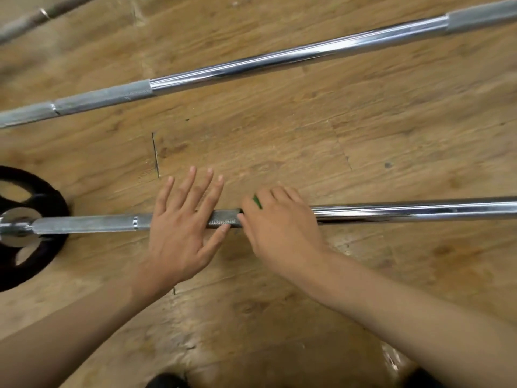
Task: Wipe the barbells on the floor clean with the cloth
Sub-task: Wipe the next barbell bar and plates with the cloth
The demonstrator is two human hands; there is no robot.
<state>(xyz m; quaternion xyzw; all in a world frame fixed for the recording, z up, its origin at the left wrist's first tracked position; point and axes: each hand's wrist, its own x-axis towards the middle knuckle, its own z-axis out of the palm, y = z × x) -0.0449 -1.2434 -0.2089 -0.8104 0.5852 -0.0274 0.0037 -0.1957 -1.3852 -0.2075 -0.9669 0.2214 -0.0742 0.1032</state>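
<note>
Mid-wipe on near chrome steel barbell: right hand fingers closed around green cloth; left hand flat, fingers spread. Far chrome barbell likely still pending.

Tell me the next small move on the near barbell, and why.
Probably slide the right hand with the green cloth rightward along the near barbell. The left hand lies open on the knurled part, steadying it, and the long shiny stretch lies to the right.

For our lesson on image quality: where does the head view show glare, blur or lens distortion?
Head view: bright glare streaks on the far barbell and the near barbell; the weight plate and frame edges are blurred; the wide lens fans the floor planks outward.
</note>
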